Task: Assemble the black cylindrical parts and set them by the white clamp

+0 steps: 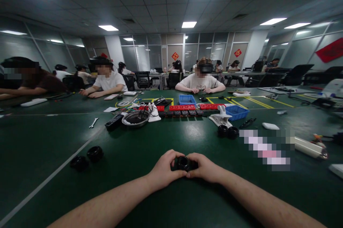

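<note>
A black round ring-shaped part (183, 163) with a hole facing up sits between my two hands, low over the green table. My left hand (167, 167) is closed round its left side, thumb and fingers on its rim. From the other side my right hand (203, 168) grips it too, the thumbs nearly meeting at the near edge. Two similar black round parts, one (94, 153) behind the other (79, 163), lie to the left. Another such pair, a left one (222, 131) and a right one (233, 132), stands ahead to the right.
Ahead lie a metal bowl (135, 118) with cables, red power strips (182, 107), a blue tray (237, 112), another blue tray (187, 99) and a white clamp stand (221, 116). A wrench (93, 123) lies left. A white cylinder (308, 147) lies right. A person (200, 82) sits opposite.
</note>
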